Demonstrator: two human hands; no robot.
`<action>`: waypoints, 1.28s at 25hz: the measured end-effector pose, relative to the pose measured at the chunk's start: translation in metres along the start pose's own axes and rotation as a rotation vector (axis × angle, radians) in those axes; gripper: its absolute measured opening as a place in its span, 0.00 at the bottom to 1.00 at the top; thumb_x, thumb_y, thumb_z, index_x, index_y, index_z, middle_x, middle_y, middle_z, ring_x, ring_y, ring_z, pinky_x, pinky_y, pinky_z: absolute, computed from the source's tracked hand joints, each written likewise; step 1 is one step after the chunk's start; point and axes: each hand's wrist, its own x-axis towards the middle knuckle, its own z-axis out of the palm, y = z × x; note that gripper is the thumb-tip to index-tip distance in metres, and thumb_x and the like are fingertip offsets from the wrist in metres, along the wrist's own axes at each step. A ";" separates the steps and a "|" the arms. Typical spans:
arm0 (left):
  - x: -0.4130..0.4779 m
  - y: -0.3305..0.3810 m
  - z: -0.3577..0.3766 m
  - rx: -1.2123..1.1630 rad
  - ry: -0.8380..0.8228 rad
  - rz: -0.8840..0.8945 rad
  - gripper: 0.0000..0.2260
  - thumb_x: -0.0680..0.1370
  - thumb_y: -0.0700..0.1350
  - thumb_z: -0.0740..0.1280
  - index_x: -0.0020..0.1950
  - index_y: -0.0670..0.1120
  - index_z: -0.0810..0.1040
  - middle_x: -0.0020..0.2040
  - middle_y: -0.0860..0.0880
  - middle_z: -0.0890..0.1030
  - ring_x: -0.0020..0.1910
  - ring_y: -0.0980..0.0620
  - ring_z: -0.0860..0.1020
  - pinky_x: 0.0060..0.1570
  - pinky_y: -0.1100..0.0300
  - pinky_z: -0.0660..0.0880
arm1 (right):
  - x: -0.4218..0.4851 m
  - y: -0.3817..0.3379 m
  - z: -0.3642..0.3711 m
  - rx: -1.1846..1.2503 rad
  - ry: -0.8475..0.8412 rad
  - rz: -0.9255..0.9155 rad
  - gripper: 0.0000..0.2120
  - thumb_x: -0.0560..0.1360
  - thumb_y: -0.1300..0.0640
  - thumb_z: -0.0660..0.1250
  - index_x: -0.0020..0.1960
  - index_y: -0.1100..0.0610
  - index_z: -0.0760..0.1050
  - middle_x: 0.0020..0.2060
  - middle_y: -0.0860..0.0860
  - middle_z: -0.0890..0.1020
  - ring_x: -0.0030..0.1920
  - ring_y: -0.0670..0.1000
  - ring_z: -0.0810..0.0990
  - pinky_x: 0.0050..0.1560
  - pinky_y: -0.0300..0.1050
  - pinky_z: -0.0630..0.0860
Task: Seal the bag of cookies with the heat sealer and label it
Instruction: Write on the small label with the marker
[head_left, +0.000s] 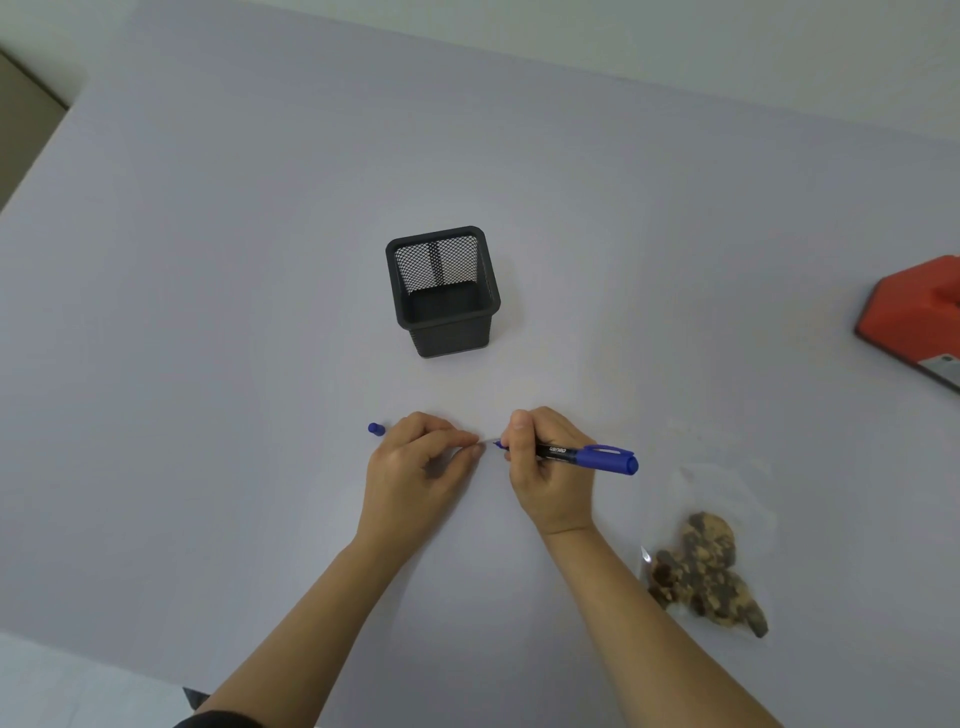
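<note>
Marker (569, 451) in right hand (545, 480), left hand (410, 467) curled

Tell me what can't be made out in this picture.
- Orange heat sealer: head view, cut off by the right edge; only one corner shows.
- Blue marker pen tip: hidden behind the right hand's fingers.
- Small pale thing at the left hand's fingertips: too small to identify.
- Clear plastic bag of cookies: its mouth blends into the pale table; sealed or not, cannot tell.

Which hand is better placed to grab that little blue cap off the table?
Probably left: the cap lies right beside the left hand, while the right hand grips the marker.
</note>
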 end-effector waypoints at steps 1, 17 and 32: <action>0.000 0.000 0.000 -0.003 0.006 -0.001 0.03 0.69 0.41 0.75 0.42 0.46 0.85 0.40 0.54 0.78 0.39 0.58 0.76 0.38 0.70 0.71 | 0.000 0.000 0.000 0.004 0.002 0.005 0.24 0.77 0.53 0.57 0.28 0.67 0.70 0.23 0.58 0.74 0.27 0.54 0.71 0.28 0.44 0.69; -0.002 -0.006 0.002 0.033 0.035 0.061 0.04 0.70 0.40 0.75 0.43 0.46 0.85 0.40 0.52 0.78 0.38 0.58 0.76 0.36 0.65 0.73 | 0.000 -0.003 0.001 0.101 0.004 0.044 0.28 0.78 0.42 0.55 0.31 0.62 0.73 0.26 0.54 0.76 0.28 0.52 0.75 0.30 0.43 0.73; -0.007 -0.008 0.007 0.101 0.085 0.070 0.09 0.74 0.46 0.68 0.49 0.43 0.84 0.42 0.49 0.78 0.37 0.57 0.75 0.36 0.64 0.72 | 0.003 -0.001 0.001 -0.064 -0.080 -0.013 0.22 0.77 0.53 0.60 0.28 0.64 0.66 0.23 0.54 0.69 0.28 0.51 0.67 0.31 0.26 0.61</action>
